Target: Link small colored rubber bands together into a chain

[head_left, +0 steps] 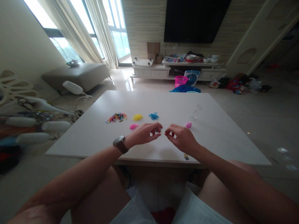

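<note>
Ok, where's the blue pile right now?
Head view: the blue pile lies on the table, near its middle, just beyond the left hand, with the yellow pile next to it on the left.

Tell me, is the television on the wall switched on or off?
Off, as far as the picture shows: the television screen is wholly black, with no image on it.

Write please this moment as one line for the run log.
left hand: pinches small dark piece | right hand: pinched shut, content unclear | white table: mixed pile, yellow pile, blue pile, pink pile
</note>
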Action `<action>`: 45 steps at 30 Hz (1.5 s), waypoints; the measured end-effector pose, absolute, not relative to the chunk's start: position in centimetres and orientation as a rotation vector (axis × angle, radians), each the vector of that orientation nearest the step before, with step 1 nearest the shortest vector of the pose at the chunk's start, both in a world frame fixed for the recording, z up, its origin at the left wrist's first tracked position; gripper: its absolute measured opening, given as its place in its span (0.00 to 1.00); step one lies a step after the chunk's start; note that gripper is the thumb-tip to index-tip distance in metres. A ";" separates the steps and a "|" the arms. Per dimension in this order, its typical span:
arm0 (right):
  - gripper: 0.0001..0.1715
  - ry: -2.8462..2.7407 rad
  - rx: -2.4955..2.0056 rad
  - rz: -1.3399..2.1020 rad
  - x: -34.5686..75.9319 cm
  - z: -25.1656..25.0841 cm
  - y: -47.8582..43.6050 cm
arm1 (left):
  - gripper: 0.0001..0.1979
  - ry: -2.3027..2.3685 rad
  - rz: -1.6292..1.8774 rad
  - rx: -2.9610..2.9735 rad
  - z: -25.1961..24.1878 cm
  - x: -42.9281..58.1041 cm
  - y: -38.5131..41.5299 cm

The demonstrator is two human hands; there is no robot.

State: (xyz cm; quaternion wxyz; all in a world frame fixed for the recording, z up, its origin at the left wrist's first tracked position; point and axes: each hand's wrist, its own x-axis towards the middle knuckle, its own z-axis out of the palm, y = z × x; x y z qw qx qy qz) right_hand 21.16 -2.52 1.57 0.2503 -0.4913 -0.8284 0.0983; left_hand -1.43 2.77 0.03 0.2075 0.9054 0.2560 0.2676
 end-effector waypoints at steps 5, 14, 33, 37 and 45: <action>0.04 -2.230 -1.319 0.270 21.2 1.6 -2.6 | 0.10 0.696 0.731 2.519 -0.2 -1.5 2.9; 0.05 -2.248 -1.324 0.276 21.1 1.8 -2.8 | 0.11 0.689 0.722 2.552 -0.3 -1.2 2.7; 0.04 -2.272 -1.298 0.279 21.0 1.8 -3.0 | 0.12 0.593 0.738 2.564 -0.2 -1.1 2.5; 0.03 -2.284 -1.292 0.284 20.9 1.6 -3.1 | 0.12 0.589 0.739 2.566 -0.2 -1.1 2.5; 0.06 -2.285 -1.276 0.286 21.0 1.7 -2.9 | 0.13 0.601 0.738 2.567 -0.3 -1.3 2.8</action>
